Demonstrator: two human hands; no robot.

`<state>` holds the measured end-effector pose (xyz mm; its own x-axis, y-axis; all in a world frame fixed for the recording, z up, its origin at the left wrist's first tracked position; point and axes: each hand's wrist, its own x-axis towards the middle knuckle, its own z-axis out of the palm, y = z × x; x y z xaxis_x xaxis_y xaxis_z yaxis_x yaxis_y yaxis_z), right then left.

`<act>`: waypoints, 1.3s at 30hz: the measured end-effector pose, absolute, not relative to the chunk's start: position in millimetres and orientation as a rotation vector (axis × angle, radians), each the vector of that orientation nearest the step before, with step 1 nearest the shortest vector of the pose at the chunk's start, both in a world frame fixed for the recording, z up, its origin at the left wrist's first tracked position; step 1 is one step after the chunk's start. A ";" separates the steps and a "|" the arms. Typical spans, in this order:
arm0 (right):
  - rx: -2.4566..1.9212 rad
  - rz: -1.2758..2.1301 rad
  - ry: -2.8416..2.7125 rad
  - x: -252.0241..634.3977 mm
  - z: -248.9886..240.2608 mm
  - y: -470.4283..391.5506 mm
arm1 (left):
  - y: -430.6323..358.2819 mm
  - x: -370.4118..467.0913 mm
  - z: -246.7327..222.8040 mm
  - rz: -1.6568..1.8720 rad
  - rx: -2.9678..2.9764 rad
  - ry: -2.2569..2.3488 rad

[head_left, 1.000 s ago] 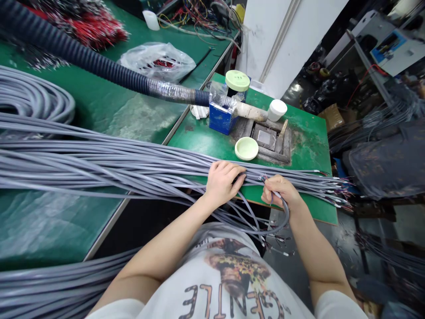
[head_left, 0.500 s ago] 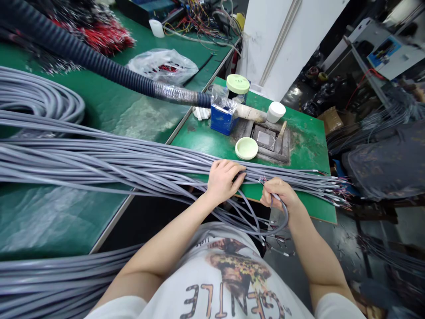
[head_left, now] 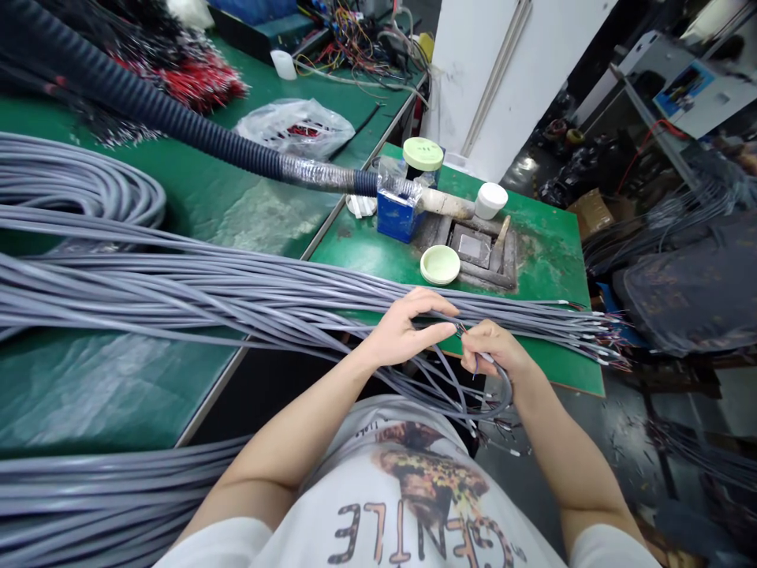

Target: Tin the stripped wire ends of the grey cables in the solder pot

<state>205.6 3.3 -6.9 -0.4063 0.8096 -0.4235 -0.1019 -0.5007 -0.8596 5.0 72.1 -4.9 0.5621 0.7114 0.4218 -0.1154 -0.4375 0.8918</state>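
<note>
Right, right hand (head_left: 492,349) pinching bent grey cable (head_left: 505,388) near its wire end; left hand (head_left: 408,327) half-open at those wires (head_left: 460,327), contact unclear. Cable bundle (head_left: 331,285) just beyond both hands, pale green lid (head_left: 440,264) farther.

glossy green tabletop (head_left: 360,260); ribbed matt black hose (head_left: 195,130) (silvery crinkled wrap partway); smooth grey cables (head_left: 284,280).

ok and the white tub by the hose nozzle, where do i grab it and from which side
Best is probably around the round body of the white tub, just below its wider top, coming from the right: the nozzle crowds its left, while the right faces bare green board. The flare should help keep fingers from slipping upward.
</note>
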 end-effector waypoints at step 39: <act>-1.665 0.134 -1.487 166.7 8.0 -46.2 | 36.2 47.5 -25.5 0.663 0.553 0.472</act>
<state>166.7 -46.2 8.0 0.2793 0.8478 0.4509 0.7538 0.0974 -0.6499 47.5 36.2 -25.5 0.6947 0.6813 -0.2306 -0.4407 0.6566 0.6121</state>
